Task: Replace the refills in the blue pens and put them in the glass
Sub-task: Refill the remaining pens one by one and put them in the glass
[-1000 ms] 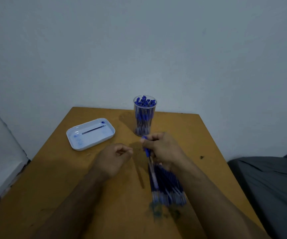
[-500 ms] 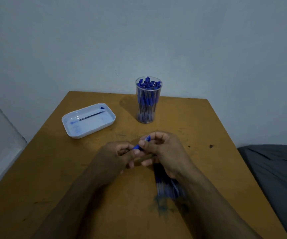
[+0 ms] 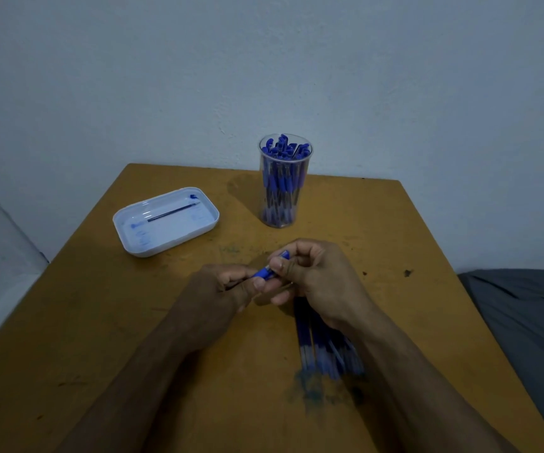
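A blue pen (image 3: 269,269) lies between my two hands above the middle of the wooden table (image 3: 100,322). My left hand (image 3: 221,289) pinches its lower end, and my right hand (image 3: 316,279) pinches the upper part with curled fingers. Under my right wrist lies a pile of blue pens (image 3: 326,351), partly hidden by the arm. At the back of the table stands a clear glass (image 3: 283,181) filled with several blue pens. A white tray (image 3: 133,237) at the back left holds one thin dark refill (image 3: 171,213).
A pale wall rises right behind the table's far edge. Grey cloth (image 3: 525,322) lies off the right side of the table. Blue ink smears (image 3: 316,390) mark the wood near the pile's front end.
My left hand moved in from beside the pen and took hold of it, so both hands now grip one pen. The view tilted, showing more of the table's near part.
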